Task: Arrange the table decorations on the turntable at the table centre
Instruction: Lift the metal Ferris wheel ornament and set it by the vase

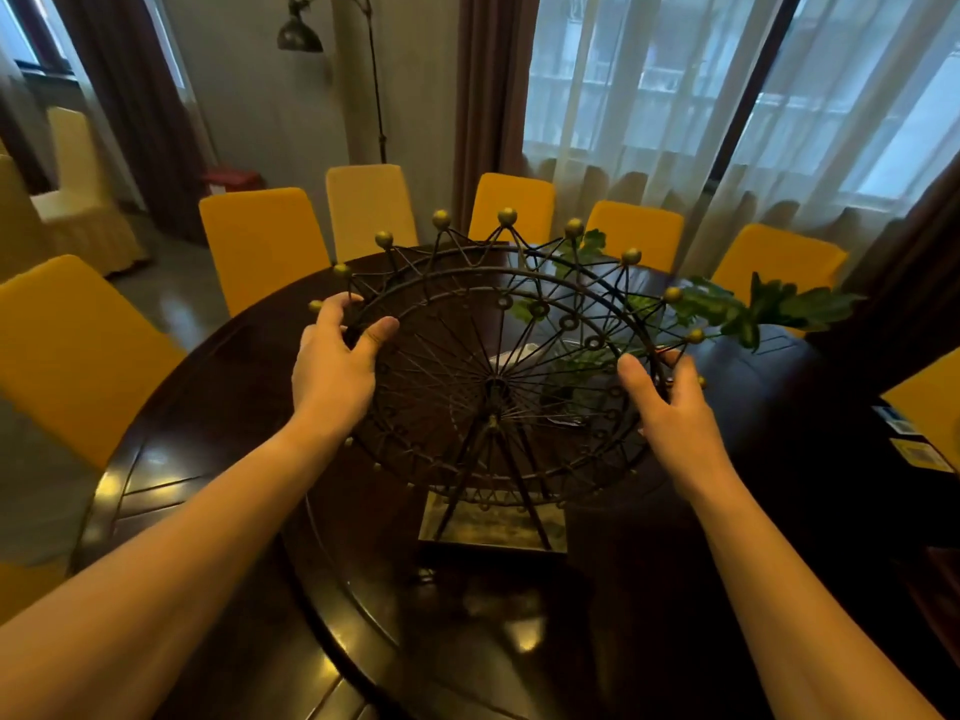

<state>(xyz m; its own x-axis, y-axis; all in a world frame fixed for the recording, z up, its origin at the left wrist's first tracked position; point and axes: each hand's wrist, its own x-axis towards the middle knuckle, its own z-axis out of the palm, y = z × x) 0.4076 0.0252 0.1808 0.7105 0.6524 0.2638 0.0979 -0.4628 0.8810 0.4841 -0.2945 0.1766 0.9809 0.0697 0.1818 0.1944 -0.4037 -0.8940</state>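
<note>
A dark metal ferris-wheel ornament [496,379] with gold balls round its rim stands upright on its rectangular base [491,527], on the dark round turntable [363,579] in the middle of the table. My left hand [335,363] grips the wheel's upper left rim, thumb in front and fingers behind. On the right rim my right hand [670,397] holds the wire the same way. Behind the wheel a green leafy plant [769,306] shows through the spokes; its pot is mostly hidden.
The dark wooden round table [156,470] is ringed by yellow-covered chairs [262,241] along its far and left sides. Small printed cards [917,452] lie at the right edge. A floor lamp [301,33] and curtained windows stand behind.
</note>
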